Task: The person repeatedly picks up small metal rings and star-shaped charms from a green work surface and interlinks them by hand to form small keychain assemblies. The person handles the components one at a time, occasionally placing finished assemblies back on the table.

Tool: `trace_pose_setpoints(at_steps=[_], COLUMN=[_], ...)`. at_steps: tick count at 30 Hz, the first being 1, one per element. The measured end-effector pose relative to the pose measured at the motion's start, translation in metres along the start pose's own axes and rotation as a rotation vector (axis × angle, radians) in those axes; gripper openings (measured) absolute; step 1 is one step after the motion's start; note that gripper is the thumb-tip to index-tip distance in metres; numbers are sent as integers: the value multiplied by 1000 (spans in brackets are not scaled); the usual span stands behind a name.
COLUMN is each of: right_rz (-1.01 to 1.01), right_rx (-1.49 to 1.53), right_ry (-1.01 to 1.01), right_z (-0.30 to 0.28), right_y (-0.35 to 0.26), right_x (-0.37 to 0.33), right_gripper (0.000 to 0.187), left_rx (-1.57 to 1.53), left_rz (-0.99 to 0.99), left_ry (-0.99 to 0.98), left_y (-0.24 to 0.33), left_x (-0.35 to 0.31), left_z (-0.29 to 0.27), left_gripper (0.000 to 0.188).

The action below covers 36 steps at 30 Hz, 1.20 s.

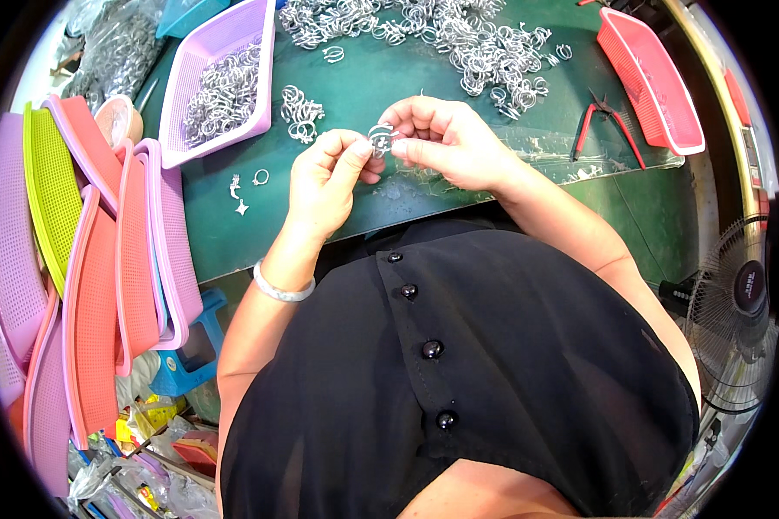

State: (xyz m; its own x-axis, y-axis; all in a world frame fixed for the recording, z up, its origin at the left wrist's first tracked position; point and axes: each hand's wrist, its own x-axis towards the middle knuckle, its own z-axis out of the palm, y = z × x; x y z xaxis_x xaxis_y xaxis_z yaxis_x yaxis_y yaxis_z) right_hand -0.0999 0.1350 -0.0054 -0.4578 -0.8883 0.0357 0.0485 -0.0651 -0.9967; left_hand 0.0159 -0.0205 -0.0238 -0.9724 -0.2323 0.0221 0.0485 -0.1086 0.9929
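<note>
A silver ring (380, 138) with openwork is pinched between my two hands above the near edge of the green table. My left hand (327, 177) grips it with thumb and fingers from the left. From the right, my right hand (448, 143) holds its other side between thumb and forefinger. Left of my left hand lie a thin plain ring (260, 177), a small star-shaped piece (241, 208) and a small silver piece (234, 186). Just beyond that hand sits a small cluster of silver rings (301, 112).
A lilac basket (171, 130) of rings stands at left, beside stacked coloured baskets (91, 320). A big heap of rings (485, 52) spreads across the far table (363, 82). Red-handled pliers (606, 125) and a red basket (682, 130) are at right, with a fan (727, 303) nearer.
</note>
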Motion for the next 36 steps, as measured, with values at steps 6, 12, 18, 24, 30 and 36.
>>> trace_pose_setpoints(at_steps=[6,12,18,24,30,36], right_rz=[85,77,-130,-242,-317,-294], right_rx=[16,13,-98,-251,-315,-202], right_ry=[73,74,47,9,17,-48], right_z=[4,2,1,1,2,2], right_y=[-8,-7,5,2,2,3], right_x=[-1,-2,-2,-4,-4,-4], right_gripper=[21,25,22,19,17,18], left_rx=[-81,-16,-2,-120,-209,-188], left_rz=[-33,-42,-17,40,20,35], left_ry=[10,42,42,73,108,104], left_y=[2,3,4,3,0,-2], left_x=[-2,-2,-2,-2,-2,-3], left_z=[4,4,7,14,17,17], left_gripper=[15,12,11,8,7,9])
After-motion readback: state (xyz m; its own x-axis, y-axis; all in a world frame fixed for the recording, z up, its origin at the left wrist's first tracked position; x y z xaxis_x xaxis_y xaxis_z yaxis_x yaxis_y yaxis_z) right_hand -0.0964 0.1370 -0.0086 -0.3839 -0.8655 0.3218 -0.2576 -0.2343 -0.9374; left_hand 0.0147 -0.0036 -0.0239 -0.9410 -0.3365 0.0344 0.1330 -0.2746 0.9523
